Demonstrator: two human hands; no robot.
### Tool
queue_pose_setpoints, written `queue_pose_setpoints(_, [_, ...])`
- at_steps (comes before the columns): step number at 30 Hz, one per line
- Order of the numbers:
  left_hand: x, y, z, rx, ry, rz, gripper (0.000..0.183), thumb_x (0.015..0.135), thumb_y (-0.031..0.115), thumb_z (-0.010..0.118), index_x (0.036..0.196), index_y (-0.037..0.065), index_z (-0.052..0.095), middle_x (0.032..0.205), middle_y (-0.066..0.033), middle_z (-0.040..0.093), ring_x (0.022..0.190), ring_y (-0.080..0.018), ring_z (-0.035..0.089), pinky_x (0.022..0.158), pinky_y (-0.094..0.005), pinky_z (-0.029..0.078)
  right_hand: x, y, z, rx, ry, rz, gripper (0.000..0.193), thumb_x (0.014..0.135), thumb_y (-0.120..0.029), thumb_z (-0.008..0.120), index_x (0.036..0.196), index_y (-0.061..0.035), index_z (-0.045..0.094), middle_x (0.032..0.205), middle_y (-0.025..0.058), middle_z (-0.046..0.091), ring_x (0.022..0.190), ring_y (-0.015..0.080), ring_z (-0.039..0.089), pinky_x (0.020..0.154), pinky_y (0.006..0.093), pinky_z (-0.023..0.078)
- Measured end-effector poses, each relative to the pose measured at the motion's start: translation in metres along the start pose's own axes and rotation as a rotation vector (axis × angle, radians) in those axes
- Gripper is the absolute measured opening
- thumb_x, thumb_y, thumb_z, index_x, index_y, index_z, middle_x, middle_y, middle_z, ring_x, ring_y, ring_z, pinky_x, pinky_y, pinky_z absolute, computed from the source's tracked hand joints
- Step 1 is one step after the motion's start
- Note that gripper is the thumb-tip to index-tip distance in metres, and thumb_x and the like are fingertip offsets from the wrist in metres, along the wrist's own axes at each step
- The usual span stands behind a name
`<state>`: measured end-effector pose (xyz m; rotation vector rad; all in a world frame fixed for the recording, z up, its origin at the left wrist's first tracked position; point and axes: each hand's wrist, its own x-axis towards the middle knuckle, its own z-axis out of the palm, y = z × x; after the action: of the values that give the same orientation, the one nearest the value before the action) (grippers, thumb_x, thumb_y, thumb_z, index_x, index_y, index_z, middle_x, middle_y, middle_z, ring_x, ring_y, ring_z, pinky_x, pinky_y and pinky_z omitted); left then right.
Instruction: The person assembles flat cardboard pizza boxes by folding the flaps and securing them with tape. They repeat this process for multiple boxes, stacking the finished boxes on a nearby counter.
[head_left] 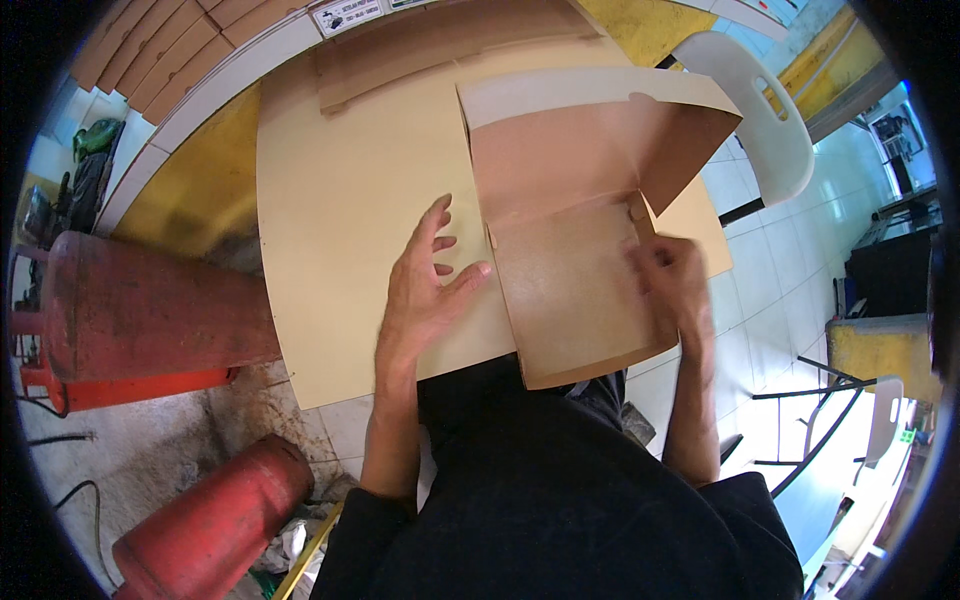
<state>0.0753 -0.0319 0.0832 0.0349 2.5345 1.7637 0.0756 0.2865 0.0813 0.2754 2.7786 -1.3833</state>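
An open brown cardboard box (575, 290) lies at the front right of the beige table (360, 210), its near end reaching over the edge by my lap. Its lid (560, 165) stands raised at the far side, with a paler flap along the top and a side flap folded at the right. My left hand (428, 285) is held open to the left of the box, fingers spread, nothing in it. Over the box's right wall is my right hand (678, 280), fingers bent toward the inside; they are smeared by motion, so their grip is unclear.
Folded brown boxes (165, 50) are stacked on a ledge at the far left. A flat cardboard piece (440, 65) lies at the table's back. Red gas cylinders (165, 300) stand and lie at the left. A white chair (775, 130) is beyond the table's right corner.
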Motion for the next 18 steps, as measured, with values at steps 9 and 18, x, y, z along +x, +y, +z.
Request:
queue_pose_setpoints(9, [0.051,0.025,-0.012,0.251,-0.109,0.094,0.046,0.087,0.01,0.071,0.13,-0.002,0.061,0.124,-0.0243,0.068,0.104,-0.0338,0.07,0.084,-0.039,0.056,0.058,0.012,-0.02,0.13,0.232,-0.226,0.021,0.098,-0.013,0.066,0.113,0.0012,0.071,0.081,0.0074,0.073,0.067,0.0113,0.063,0.064,0.0283,0.051])
queue_pose_setpoints(18, [0.068,-0.06,-0.01,0.431,-0.032,0.617,0.048,0.102,0.023,0.056,0.145,0.001,0.051,0.147,-0.0214,0.052,0.137,-0.0398,0.048,0.114,-0.0468,0.039,0.054,0.083,0.007,0.179,0.148,-0.339,0.039,0.087,-0.002,0.066,0.126,-0.0045,0.069,0.124,0.0137,0.073,0.103,0.0286,0.073,0.091,0.0383,0.057])
